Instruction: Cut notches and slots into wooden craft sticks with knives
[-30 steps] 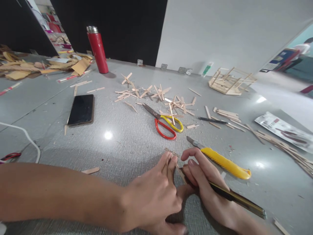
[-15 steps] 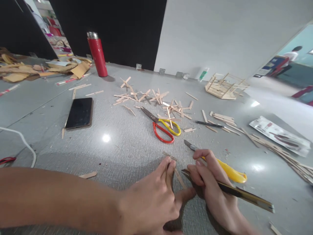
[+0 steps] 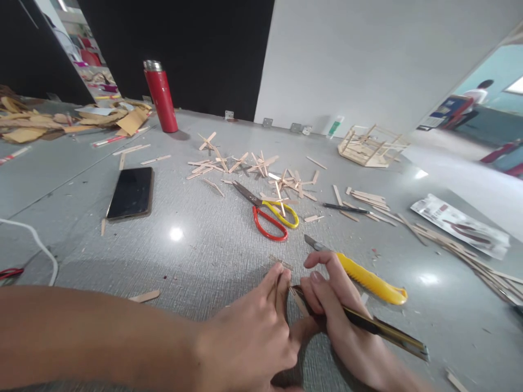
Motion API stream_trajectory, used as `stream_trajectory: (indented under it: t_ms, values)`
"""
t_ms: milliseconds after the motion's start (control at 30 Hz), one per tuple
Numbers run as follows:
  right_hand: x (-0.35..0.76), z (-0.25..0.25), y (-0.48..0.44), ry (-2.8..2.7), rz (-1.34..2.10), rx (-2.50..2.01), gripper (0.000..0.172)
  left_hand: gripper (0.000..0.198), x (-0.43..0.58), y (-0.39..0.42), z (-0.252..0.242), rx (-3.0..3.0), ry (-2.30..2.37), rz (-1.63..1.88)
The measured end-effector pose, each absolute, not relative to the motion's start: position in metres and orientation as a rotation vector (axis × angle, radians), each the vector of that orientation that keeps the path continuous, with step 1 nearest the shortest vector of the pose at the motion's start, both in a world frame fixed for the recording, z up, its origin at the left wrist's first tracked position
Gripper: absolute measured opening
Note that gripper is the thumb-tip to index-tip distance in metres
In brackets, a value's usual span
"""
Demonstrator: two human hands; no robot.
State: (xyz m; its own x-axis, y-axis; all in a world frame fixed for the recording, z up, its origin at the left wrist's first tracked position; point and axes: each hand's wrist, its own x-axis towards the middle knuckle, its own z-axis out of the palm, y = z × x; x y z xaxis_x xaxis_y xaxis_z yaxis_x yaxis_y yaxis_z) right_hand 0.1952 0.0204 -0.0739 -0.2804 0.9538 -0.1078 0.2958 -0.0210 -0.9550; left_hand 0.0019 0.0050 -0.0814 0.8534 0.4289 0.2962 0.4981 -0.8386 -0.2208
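My left hand (image 3: 255,332) presses down on a small wooden stick (image 3: 300,302) on the table, its index and middle fingertips close together and its thumb near the stick's lower end. In my right hand (image 3: 341,313) is a black and gold utility knife (image 3: 402,338), its tip at the stick beside my left fingertips. My fingers partly hide the blade and the stick. Just beyond my right hand lies a yellow-handled cutter (image 3: 371,277). Scissors (image 3: 247,194) with one red and one yellow handle loop rest farther forward.
Small crossed wooden sticks (image 3: 261,163) are scattered beyond the scissors. A phone (image 3: 131,193) and a red flask (image 3: 161,100) stand to the left. On the right are a stick frame (image 3: 362,155), long sticks (image 3: 469,256) and a white packet (image 3: 461,226). Cardboard scraps (image 3: 36,122) lie far left.
My right hand has moved left with the utility knife, bringing its tip to the stick by my left fingertips. My left hand stays almost in place. The view has shifted slightly.
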Motion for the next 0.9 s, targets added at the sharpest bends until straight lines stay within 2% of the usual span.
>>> stream_trajectory:
  t_ms: [233,500,667,900]
  values:
    - [0.192,-0.072,0.020,-1.674,1.274,-1.321,0.024,0.086,0.001,0.007,-0.082,-2.757,-0.685,-0.317]
    - [0.200,-0.073,0.019,-1.997,0.983,-1.474,0.024,0.083,0.001,0.005,-0.080,-2.756,-0.713,-0.324]
    - [0.205,-0.074,0.018,-2.063,1.023,-1.462,0.024,0.077,0.002,0.004,-0.080,-2.767,-0.735,-0.320]
    - [0.204,-0.073,0.017,-1.966,1.148,-1.411,0.022,0.079,0.002,0.003,-0.075,-2.830,-0.742,-0.241]
